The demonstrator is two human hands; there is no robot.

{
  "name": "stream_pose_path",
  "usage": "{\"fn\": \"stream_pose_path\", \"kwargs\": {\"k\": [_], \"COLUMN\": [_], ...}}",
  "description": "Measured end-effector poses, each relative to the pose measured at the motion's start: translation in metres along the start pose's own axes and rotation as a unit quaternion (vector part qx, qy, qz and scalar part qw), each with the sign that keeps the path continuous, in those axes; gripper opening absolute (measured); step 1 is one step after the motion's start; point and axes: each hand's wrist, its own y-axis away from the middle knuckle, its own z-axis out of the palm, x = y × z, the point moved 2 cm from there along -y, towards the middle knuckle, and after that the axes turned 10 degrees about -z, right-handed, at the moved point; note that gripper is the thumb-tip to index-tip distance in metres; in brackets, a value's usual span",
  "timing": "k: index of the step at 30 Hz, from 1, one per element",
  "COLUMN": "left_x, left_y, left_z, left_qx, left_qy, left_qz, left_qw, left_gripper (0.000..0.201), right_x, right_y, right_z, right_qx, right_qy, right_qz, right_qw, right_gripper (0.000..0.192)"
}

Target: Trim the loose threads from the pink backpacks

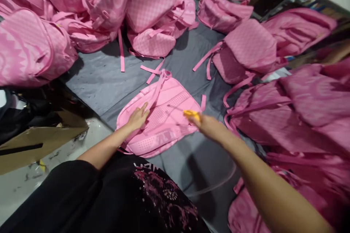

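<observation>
Left hand (pixel 138 117) flat, fingers spread, on flat pink perforated fabric backpack (pixel 161 120); right hand (pixel 208 125) pinches small yellow plastic tool (pixel 191 114) over it.

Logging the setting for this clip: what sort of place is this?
Probably a bag-making or finishing workshop. Heaps of identical pink backpacks ring a grey floor sheet; the left hand presses one flat backpack while the right hand holds a small yellow tool.
</observation>
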Motion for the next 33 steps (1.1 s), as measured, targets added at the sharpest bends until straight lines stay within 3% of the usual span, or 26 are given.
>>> {"fn": "stream_pose_path", "kwargs": {"k": [2, 4, 8, 9, 12, 14, 16, 19, 21, 24, 26, 29, 31, 33], "left_x": [0.004, 0.009, 0.020, 0.022, 0.014, -0.002, -0.020, -0.038, -0.039, -0.031, -0.024, -0.018, -0.018, -0.020], "left_y": [0.007, 0.008, 0.007, 0.012, 0.045, 0.071, 0.089, 0.095, 0.087, 0.067, 0.053, 0.042, 0.045, 0.056], "left_z": [0.009, 0.016, 0.021, 0.023, 0.041, 0.062, 0.082, 0.096, 0.093, 0.077, 0.066, 0.065, 0.076, 0.094], "left_qx": [0.032, 0.053, 0.091, 0.107, 0.124, 0.057, -0.023, -0.042, -0.034, -0.042, -0.055, -0.059, -0.041, -0.004], "left_qy": [-0.095, -0.176, -0.279, -0.295, -0.327, -0.299, -0.237, -0.169, -0.140, -0.079, -0.047, -0.043, -0.065, -0.104], "left_qz": [0.066, 0.107, 0.141, 0.149, 0.202, 0.216, 0.187, 0.137, 0.121, 0.080, 0.043, 0.008, 0.014, 0.046], "left_qw": [0.993, 0.977, 0.946, 0.938, 0.915, 0.928, 0.953, 0.975, 0.982, 0.993, 0.996, 0.997, 0.997, 0.994], "left_gripper": [0.051, 0.053, 0.058, 0.059, 0.061, 0.068, 0.077, 0.070, 0.058, 0.036, 0.032, 0.038, 0.037, 0.035], "right_x": [0.027, 0.040, 0.029, 0.026, 0.022, 0.012, -0.005, -0.013, 0.010, 0.053, 0.063, 0.051, 0.048, 0.055], "right_y": [0.012, 0.029, 0.059, 0.063, 0.069, 0.070, 0.071, 0.079, 0.088, 0.109, 0.123, 0.135, 0.136, 0.135], "right_z": [-0.008, -0.003, 0.030, 0.034, 0.031, 0.030, 0.036, 0.048, 0.049, 0.050, 0.064, 0.091, 0.095, 0.087], "right_qx": [0.052, 0.050, -0.066, -0.071, 0.022, 0.070, 0.053, -0.004, 0.015, 0.110, 0.096, -0.022, -0.022, 0.057], "right_qy": [0.078, 0.113, 0.037, 0.021, 0.035, 0.038, 0.022, 0.009, 0.022, 0.031, -0.032, -0.124, -0.095, -0.040], "right_qz": [0.102, 0.141, 0.020, 0.003, 0.066, 0.088, 0.028, -0.060, -0.001, 0.129, 0.095, -0.025, 0.003, 0.095], "right_qw": [0.990, 0.982, 0.997, 0.997, 0.997, 0.993, 0.998, 0.998, 1.000, 0.985, 0.990, 0.992, 0.995, 0.993], "right_gripper": [0.055, 0.056, 0.047, 0.046, 0.053, 0.057, 0.054, 0.049, 0.050, 0.055, 0.054, 0.048, 0.049, 0.053]}}
